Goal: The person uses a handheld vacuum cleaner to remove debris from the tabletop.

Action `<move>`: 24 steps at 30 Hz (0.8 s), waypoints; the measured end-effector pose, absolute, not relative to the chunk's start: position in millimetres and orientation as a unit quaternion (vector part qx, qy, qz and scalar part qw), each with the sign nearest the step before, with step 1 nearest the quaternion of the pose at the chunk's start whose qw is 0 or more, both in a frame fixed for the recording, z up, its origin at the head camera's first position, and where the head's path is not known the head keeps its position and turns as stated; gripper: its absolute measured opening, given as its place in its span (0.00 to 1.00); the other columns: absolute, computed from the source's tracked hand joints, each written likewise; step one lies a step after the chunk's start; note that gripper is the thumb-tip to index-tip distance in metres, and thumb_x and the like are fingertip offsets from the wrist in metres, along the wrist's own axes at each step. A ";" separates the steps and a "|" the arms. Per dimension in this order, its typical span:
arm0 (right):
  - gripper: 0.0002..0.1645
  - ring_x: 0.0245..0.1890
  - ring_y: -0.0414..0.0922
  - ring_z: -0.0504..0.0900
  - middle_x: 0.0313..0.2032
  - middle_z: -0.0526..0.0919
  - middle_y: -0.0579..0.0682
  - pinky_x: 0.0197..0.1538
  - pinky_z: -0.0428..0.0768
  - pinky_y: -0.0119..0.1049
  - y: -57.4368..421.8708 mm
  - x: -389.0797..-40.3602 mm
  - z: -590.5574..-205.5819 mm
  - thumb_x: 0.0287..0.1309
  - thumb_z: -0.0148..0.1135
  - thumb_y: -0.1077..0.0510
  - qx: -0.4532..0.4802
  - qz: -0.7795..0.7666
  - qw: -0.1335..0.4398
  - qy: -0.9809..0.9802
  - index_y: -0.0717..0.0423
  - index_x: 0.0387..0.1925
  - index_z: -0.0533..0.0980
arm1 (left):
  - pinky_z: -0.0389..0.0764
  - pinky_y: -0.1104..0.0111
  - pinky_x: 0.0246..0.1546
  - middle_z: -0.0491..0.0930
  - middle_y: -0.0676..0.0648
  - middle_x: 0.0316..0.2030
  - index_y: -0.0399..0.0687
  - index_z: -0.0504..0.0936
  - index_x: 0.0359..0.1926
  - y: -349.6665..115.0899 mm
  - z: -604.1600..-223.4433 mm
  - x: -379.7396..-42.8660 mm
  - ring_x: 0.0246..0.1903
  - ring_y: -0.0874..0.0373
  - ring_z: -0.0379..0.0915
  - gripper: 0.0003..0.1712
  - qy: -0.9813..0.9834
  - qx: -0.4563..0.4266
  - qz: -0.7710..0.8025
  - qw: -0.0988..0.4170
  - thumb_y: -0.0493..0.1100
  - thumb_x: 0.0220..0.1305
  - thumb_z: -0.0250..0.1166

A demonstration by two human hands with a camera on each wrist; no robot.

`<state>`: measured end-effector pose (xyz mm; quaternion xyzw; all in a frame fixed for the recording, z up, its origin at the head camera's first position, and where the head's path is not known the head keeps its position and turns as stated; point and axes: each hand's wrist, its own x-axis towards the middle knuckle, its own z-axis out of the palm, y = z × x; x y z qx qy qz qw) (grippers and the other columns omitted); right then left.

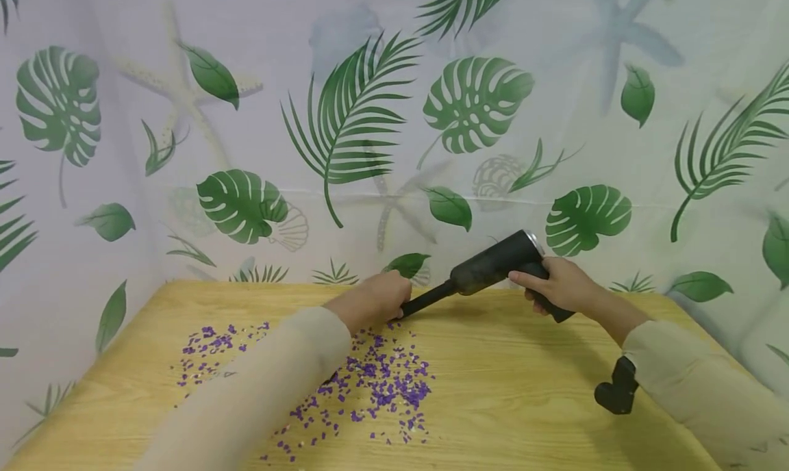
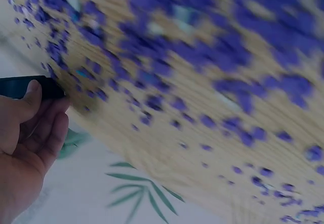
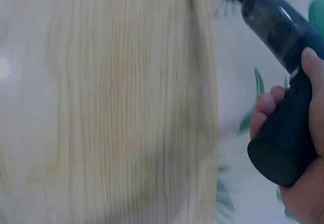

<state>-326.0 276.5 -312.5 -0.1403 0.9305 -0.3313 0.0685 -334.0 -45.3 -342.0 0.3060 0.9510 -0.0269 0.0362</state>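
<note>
A black handheld vacuum cleaner [image 1: 493, 264] is held slantwise over the far part of the wooden table, its narrow nozzle pointing down to the left. My right hand [image 1: 564, 284] grips its handle [image 3: 286, 133], fingers wrapped around and thumb along the side. Near the nozzle's tip [image 2: 30, 86], my left hand [image 2: 25, 138] pinches it between thumb and fingers. Just beyond that tip, purple paper bits [image 1: 382, 382] lie scattered on the tabletop, with a few pale and bluish bits among them. In the head view, my left forearm hides part of the scatter.
The wooden table [image 1: 524, 389] ends at a back edge against a white cloth [image 1: 370, 238] printed with green leaves. Another patch of purple bits [image 1: 212, 341] lies on the left side. A black piece [image 1: 619, 389] hangs by my right sleeve.
</note>
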 end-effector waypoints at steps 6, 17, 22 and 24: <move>0.29 0.20 0.47 0.81 0.22 0.79 0.51 0.26 0.81 0.41 300.5 -324.8 -313.2 0.71 0.54 0.40 -0.135 -0.335 0.106 0.926 0.64 0.32 0.74 | 0.81 0.72 0.37 0.85 0.51 0.36 0.46 0.87 0.41 -23.8 -342.4 -330.2 0.36 0.60 0.82 0.08 0.943 0.326 -0.047 0.047 0.44 0.64 0.70; 0.31 0.19 0.46 0.83 0.21 0.80 0.51 0.25 0.81 0.40 251.7 -327.3 -318.4 0.70 0.55 0.38 -0.143 -0.327 0.050 0.933 0.64 0.32 0.74 | 0.80 0.68 0.42 0.85 0.51 0.33 0.47 0.88 0.38 -64.3 -344.7 -343.8 0.36 0.58 0.79 0.06 0.955 0.288 -0.067 0.031 0.44 0.64 0.69; 0.31 0.18 0.45 0.82 0.22 0.80 0.51 0.26 0.81 0.39 237.9 -329.2 -319.8 0.68 0.57 0.37 -0.155 -0.330 0.057 0.929 0.63 0.31 0.75 | 0.81 0.68 0.40 0.86 0.52 0.31 0.48 0.89 0.34 -81.6 -347.5 -343.4 0.33 0.59 0.80 0.07 0.949 0.304 -0.082 0.028 0.46 0.63 0.71; 0.30 0.18 0.46 0.82 0.21 0.80 0.51 0.26 0.81 0.39 240.5 -329.2 -319.3 0.68 0.58 0.39 -0.158 -0.332 0.064 0.928 0.64 0.31 0.75 | 0.82 0.68 0.39 0.87 0.52 0.31 0.48 0.90 0.33 -82.2 -348.7 -339.6 0.31 0.59 0.81 0.07 0.945 0.317 -0.075 0.030 0.47 0.62 0.72</move>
